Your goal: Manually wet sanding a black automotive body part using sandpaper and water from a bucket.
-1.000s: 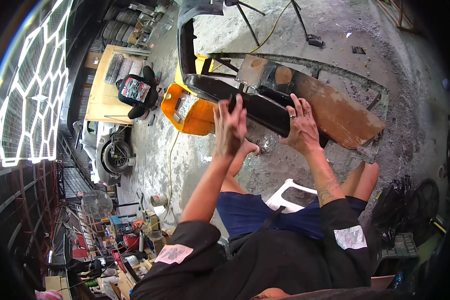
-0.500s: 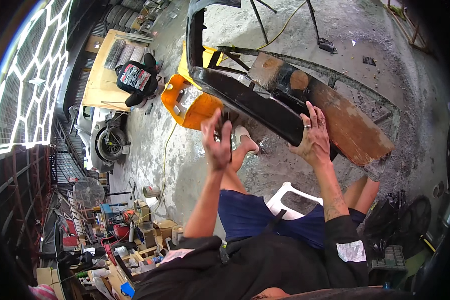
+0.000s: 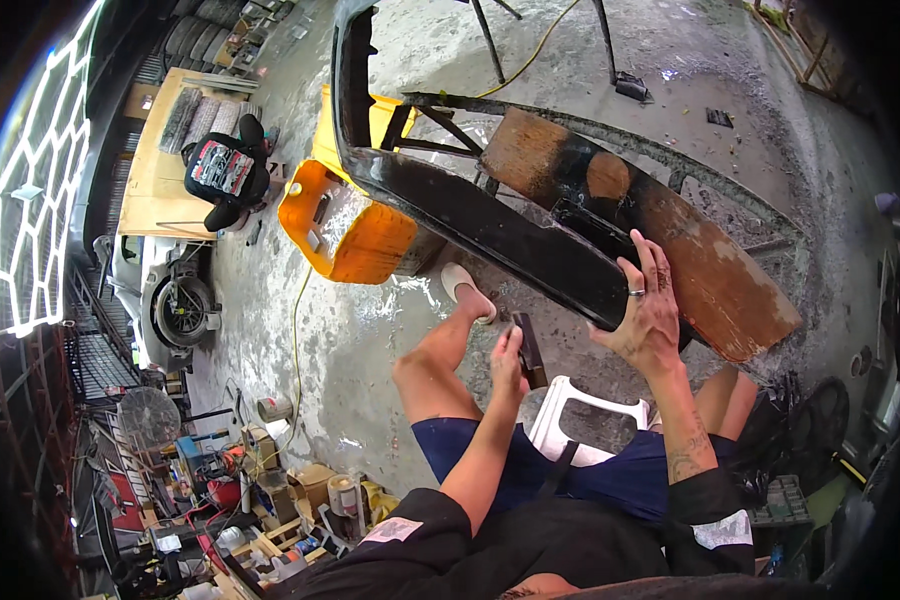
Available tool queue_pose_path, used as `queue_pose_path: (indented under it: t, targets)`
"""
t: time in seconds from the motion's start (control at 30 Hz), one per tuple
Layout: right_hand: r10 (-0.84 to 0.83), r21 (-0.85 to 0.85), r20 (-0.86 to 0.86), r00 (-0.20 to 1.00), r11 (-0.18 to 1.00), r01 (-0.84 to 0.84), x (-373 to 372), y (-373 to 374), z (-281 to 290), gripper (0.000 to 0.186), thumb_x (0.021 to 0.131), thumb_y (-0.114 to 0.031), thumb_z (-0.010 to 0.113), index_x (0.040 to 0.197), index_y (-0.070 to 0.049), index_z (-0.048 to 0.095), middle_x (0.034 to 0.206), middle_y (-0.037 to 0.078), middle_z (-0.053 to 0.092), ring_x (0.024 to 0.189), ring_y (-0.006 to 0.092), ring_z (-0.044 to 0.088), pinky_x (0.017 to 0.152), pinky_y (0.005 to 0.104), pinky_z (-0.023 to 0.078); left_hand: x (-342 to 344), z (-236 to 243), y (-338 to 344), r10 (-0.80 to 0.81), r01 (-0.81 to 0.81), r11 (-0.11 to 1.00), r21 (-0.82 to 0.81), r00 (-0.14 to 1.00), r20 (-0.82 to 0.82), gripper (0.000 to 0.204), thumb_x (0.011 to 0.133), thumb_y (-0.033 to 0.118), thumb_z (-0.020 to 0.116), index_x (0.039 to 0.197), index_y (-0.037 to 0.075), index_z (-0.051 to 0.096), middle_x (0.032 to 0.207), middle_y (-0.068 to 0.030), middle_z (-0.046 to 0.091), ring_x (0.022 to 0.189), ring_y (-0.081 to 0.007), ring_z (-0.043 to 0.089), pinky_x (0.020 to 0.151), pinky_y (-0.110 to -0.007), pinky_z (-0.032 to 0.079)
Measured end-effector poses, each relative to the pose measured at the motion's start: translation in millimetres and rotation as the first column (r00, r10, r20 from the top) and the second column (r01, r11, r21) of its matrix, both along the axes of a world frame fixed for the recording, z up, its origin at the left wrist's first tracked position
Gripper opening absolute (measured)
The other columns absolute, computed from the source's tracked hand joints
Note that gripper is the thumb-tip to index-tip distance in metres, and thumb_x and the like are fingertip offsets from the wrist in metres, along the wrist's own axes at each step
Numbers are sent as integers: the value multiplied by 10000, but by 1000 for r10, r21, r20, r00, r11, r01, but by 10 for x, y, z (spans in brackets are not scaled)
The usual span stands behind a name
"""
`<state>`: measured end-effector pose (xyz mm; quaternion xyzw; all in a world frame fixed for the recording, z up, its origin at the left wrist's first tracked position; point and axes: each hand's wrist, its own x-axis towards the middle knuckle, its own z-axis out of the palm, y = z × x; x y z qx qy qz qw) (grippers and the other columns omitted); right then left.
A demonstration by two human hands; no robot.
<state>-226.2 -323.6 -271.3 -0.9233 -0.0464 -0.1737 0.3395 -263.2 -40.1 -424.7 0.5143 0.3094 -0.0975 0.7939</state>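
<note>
A long black bumper-like car part (image 3: 490,222) lies across a metal stand, tilted down toward me. My right hand (image 3: 651,318) grips its near end, thumb on the near side and fingers over the far side. Closed around a dark, flat rectangular block (image 3: 529,352), my left hand (image 3: 508,364) hovers above the floor between my knees, apart from the car part. A worn brown and black board (image 3: 695,255) rests on the stand beside the part, close to my right fingers.
An orange cut-open container (image 3: 372,245) with small items inside stands left of the part, by a yellow one (image 3: 395,122). A white plastic stool (image 3: 558,408) is beneath me. Further left, a person (image 3: 224,172) crouches near a wooden board. Clutter fills the lower left.
My left hand has come down and to the right, away from the orange container, with the dark block now plainly visible. My right hand stays on the part; the view has shifted slightly.
</note>
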Motion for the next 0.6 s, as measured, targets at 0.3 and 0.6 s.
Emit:
queue_pose_path:
  t: [0.3, 0.6]
  targets:
    - [-2, 20, -12, 1000, 1000, 3, -8, -31, -3, 1066, 523, -229, 1020, 1420, -65, 468, 1703, 194, 336, 1525, 461, 377, 1296, 551, 351, 636, 2207, -42, -334, -46, 672, 739, 872, 359, 510, 1079, 121, 700, 1563, 28, 568, 1250, -70, 685, 1079, -186, 660, 976, -323, 525]
    - [-10, 32, -6, 1000, 999, 10, -23, -46, -89, 1047, 528, -232, 1024, 1410, -31, 498, 1726, 181, 324, 1553, 450, 361, 1312, 516, 347, 970, 2799, -701, -854, -342, -254, 905, 518, -44, 525, 988, 121, 712, 1499, 35, 630, 1431, -215, 520, 1181, -404, 513, 1064, -508, 433]
